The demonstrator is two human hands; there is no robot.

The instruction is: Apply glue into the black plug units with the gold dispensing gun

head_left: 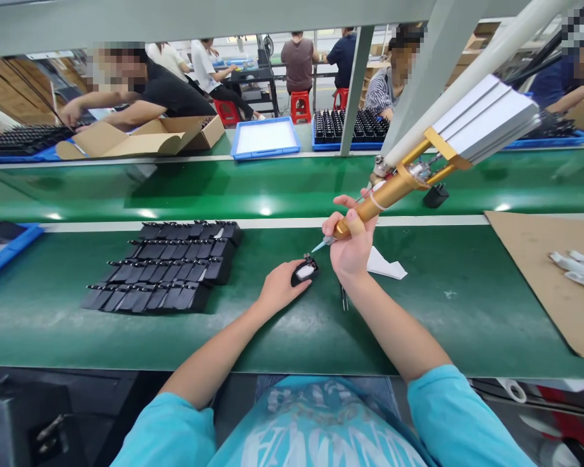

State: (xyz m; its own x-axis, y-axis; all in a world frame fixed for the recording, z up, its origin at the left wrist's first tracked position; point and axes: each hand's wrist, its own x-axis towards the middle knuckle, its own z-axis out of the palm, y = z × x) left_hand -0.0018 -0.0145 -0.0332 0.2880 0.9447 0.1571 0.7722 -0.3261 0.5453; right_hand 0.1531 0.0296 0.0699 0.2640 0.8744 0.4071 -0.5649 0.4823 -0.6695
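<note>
My left hand [283, 285] grips a small black plastic housing [304, 271] with a pale inside, low over the green bench. In my right hand [351, 243] is a gold-coloured glue dispenser [376, 204], held at a slant with the fingers wrapped round its barrel. Its light blue nozzle [320, 245] points down and left, close above the housing's upper end; whether it touches cannot be made out. Beneath my right wrist lie tweezers [344, 298], partly hidden. A white piece of paper [387, 264] rests just right of that wrist.
Rows of black housings [168, 266] lie on the bench at left, near a blue tray [10, 250]. At right, white gloves [581, 267] rest on cardboard [530, 279]. A black adapter [436, 196] sits on the green belt [214, 188]. Across it, co-workers sit near trays and an open carton [141, 137].
</note>
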